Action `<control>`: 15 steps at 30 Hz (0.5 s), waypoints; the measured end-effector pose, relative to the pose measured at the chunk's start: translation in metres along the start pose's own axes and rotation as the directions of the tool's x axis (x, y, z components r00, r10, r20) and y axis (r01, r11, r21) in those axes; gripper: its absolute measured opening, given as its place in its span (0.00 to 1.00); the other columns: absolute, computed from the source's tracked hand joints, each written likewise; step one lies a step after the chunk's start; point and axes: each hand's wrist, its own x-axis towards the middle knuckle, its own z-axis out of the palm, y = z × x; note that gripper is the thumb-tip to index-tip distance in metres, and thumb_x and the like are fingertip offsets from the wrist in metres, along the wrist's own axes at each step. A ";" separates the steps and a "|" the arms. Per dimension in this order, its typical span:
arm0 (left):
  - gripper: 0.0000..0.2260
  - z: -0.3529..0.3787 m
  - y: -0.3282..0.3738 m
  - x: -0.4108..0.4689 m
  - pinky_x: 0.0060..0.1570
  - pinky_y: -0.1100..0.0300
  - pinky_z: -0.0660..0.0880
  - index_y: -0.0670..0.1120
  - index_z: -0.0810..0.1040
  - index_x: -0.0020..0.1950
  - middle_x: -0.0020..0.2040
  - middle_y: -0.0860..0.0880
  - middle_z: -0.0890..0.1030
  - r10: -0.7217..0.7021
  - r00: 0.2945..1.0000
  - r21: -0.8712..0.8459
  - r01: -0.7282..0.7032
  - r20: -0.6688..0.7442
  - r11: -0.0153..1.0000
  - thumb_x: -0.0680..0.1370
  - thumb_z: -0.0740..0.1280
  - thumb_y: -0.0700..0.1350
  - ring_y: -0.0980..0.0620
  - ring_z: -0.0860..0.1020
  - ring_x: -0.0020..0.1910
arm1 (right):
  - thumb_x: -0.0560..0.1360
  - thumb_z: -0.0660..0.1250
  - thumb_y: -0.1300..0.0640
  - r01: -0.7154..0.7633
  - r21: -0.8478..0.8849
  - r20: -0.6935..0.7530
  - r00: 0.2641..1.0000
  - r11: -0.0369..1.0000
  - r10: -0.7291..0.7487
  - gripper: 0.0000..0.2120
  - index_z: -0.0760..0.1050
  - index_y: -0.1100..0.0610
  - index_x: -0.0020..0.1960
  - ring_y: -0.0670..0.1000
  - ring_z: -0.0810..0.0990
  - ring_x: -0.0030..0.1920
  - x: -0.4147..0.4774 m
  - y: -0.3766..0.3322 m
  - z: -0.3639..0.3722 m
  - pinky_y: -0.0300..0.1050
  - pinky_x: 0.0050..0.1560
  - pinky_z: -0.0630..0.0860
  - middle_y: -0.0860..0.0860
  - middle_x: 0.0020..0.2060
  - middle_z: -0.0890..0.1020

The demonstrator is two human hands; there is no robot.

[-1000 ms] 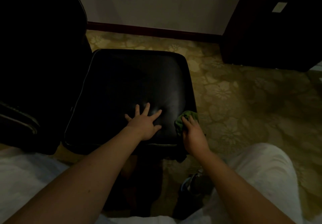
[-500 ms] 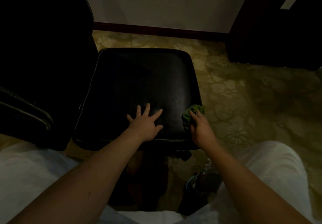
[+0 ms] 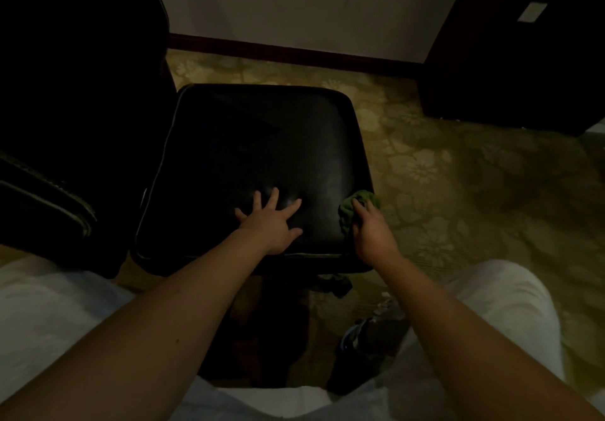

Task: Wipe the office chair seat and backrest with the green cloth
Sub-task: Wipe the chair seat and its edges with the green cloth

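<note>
Two hands on the black chair seat (image 3: pixel 262 145): left hand (image 3: pixel 270 224) flat, fingers spread, bracing the near edge; right hand (image 3: pixel 373 234) clutches the bunched green cloth (image 3: pixel 357 206) at the near-right edge, so brace firmly and wipe in overlapping strokes toward the far side.

There is one square black leather chair seat (image 3: pixel 255 158) and one tall black padded backrest (image 3: pixel 75 109). One crumpled green cloth (image 3: pixel 361 200) is in view. There are two grips, both bare hands: one left grip (image 3: pixel 271 224) and one right grip (image 3: pixel 373 235), each on one bare forearm. Two pale trouser legs (image 3: pixel 507 306) show, and one dark shoe (image 3: pixel 361 333). One dark wooden cabinet (image 3: pixel 523 86) bears one pale rectangular plate (image 3: pixel 532 12). One dark red skirting board (image 3: pixel 294 52) lines the one pale wall (image 3: pixel 311 1).
</note>
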 end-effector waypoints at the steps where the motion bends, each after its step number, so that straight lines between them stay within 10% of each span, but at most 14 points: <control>1: 0.30 0.000 0.000 0.000 0.73 0.27 0.44 0.66 0.41 0.79 0.82 0.48 0.35 0.000 1.000 0.002 0.000 0.004 1.000 0.82 0.55 0.64 0.37 0.35 0.79 | 0.81 0.58 0.61 -0.003 0.003 0.000 1.000 1.000 0.003 0.25 0.61 0.58 0.77 0.62 0.55 0.77 -0.004 0.000 0.002 0.54 0.77 0.56 0.62 0.78 0.57; 15: 0.30 0.002 0.000 0.002 0.72 0.27 0.43 0.66 0.41 0.79 0.81 0.48 0.35 -0.008 1.000 -0.009 0.008 -0.001 1.000 0.82 0.55 0.64 0.37 0.35 0.79 | 0.80 0.60 0.61 0.010 0.011 -0.035 0.999 1.000 -0.010 0.25 0.63 0.58 0.77 0.62 0.57 0.77 -0.018 -0.002 0.006 0.53 0.76 0.57 0.61 0.77 0.59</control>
